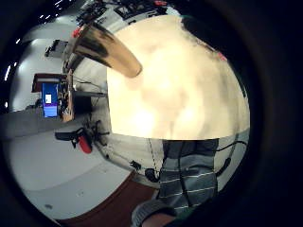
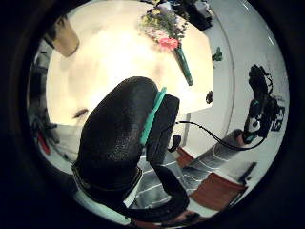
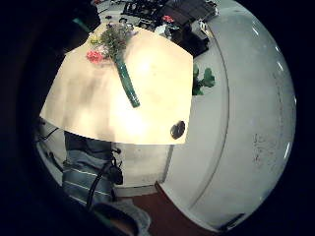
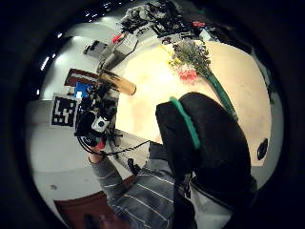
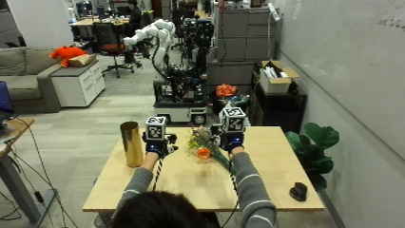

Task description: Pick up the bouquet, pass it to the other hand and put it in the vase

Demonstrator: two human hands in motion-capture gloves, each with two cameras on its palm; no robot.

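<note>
Both hands' fingers [image 2: 119, 143] empty; bouquet [image 5: 204, 145] untouched.

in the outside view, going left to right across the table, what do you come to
Gold vase → left hand → bouquet → right hand → small dark object near the table's right front corner.

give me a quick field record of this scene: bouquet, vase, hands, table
bouquet: lying on the table, stems wrapped in green, not held
vase: tall gold vase, upright, at the table's left side, holding nothing
left hand: left hand above the table, holding nothing
right hand: right hand above the table near the bouquet, holding nothing
table: light wooden table, small dark object near its right front corner
</note>
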